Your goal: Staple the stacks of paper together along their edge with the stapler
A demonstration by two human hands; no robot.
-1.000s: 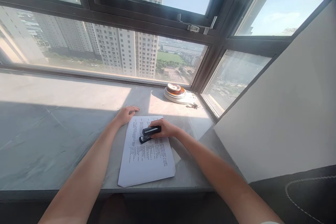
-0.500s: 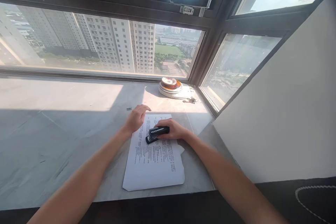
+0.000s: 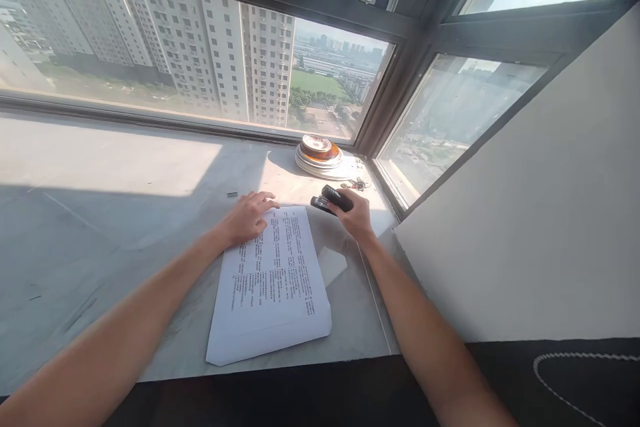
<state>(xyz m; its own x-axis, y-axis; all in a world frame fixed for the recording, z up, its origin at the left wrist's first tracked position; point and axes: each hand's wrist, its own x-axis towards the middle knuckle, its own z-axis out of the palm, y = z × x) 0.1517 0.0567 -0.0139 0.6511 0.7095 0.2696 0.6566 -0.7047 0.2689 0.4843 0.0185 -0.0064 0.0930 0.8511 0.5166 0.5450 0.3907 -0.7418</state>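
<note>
The person's right hand (image 3: 356, 217) is gripping a small black stapler (image 3: 331, 201), seemingly lifted just off the grey stone window ledge (image 3: 125, 213), beside the white printed sheets (image 3: 273, 283). The left hand (image 3: 249, 217) is lying flat, fingers spread, on their top corner. The dense print is too small to read. Stacked patterned plates (image 3: 319, 155) are sitting near the dark-framed windows (image 3: 415, 80).

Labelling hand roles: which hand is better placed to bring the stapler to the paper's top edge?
Right, most likely. The right hand grips the stapler, just past the top right corner of the paper. The left hand lies flat on the top left corner, holding nothing.
</note>
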